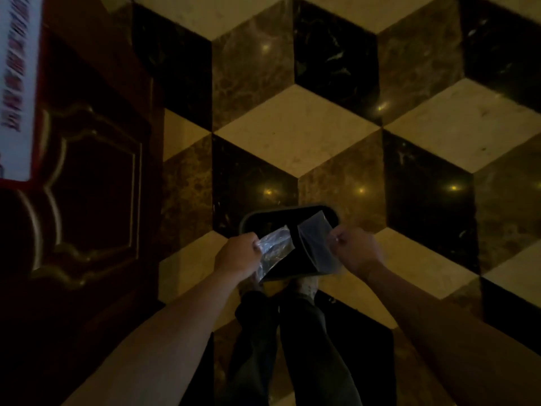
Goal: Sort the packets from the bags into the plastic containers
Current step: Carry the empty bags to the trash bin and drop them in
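A dark plastic container (257, 214) stands on the tiled floor just in front of my feet. Over it, my left hand (238, 254) grips a crumpled clear plastic bag (273, 249) by its left edge. My right hand (355, 250) pinches a flatter clear packet or bag (314, 247) by its upper right corner, holding it above the container's right half. What lies inside the container is too dark to make out.
The floor (295, 127) is polished marble in a cube pattern of cream, brown and black tiles. A dark red carved wooden panel (96, 186) stands along the left, with a white printed sheet (17, 68) at the upper left. My legs and shoes (307, 285) are below the container.
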Tool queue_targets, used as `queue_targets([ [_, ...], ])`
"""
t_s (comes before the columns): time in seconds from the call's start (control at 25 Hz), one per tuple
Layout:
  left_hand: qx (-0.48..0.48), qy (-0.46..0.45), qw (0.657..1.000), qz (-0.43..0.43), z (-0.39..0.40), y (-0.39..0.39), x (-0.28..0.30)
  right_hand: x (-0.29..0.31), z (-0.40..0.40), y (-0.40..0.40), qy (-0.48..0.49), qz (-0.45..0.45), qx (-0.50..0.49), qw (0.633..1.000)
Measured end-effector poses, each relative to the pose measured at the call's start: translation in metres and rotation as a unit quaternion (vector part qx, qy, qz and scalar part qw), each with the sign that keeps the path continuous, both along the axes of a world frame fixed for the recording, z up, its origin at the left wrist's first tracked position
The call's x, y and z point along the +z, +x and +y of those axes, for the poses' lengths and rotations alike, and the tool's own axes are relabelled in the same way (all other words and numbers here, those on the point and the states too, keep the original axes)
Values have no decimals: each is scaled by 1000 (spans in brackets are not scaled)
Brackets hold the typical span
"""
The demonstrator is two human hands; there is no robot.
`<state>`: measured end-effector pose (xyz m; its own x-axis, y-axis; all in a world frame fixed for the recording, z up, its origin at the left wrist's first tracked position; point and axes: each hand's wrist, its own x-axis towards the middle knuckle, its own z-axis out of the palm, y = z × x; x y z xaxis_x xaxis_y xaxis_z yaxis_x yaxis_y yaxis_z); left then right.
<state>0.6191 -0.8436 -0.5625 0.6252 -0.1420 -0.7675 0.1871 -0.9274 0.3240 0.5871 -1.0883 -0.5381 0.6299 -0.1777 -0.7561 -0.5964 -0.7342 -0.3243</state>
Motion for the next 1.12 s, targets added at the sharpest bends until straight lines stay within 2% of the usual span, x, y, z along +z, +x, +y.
queue_targets([
  [0.24, -39, 58, 998, -4, -17, 0, -96, -111, 30, 9, 11, 11, -1, 1000],
  [0.32, -69, 65, 995, 14, -23, 2, -132, -147, 29, 11, 8, 19, -14, 1000],
  [0.52, -116, 81, 987, 78, -34, -2, -212, -228, 25, 7, -27, 58, 29, 998],
  [0.68, -135, 103, 982, 86, -35, -3, -256, -275, 30, 10, -25, 105, 46, 993],
  [0.84, -94, 93, 982, 136, -40, 4, -279, -285, 38, 10, -82, 114, 40, 989],
  [1.0, -84, 63, 989, 106, -41, -5, -265, -257, 50, 6, -87, 98, 35, 991],
  [1.12, -81, 66, 992, 76, -38, -5, -234, -222, 56, 5, -113, 64, 84, 988],
])
